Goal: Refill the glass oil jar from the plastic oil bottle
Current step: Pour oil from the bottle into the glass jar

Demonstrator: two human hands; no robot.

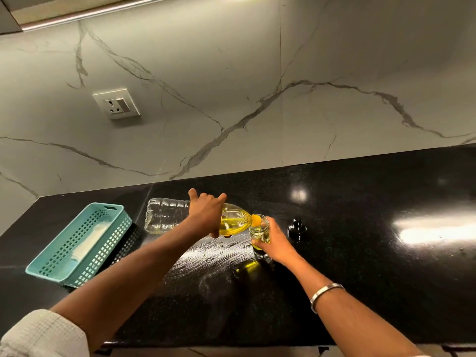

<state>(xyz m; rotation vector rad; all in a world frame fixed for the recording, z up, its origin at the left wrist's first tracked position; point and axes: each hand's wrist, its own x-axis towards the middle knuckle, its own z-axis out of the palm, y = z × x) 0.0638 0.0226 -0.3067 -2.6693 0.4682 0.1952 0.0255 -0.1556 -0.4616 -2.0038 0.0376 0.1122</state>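
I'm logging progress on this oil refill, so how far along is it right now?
Done: the black lid lies off on the counter, right of the glass jar. In hand: the left hand tips the plastic oil bottle with its orange neck at the jar's mouth while the right hand steadies the jar. Left: finish filling; the level isn't clear, then recap.

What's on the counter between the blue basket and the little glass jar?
In the head view, the tipped plastic oil bottle lies across that stretch, gripped by the left hand, its orange neck at the glass jar. The basket sits further left.
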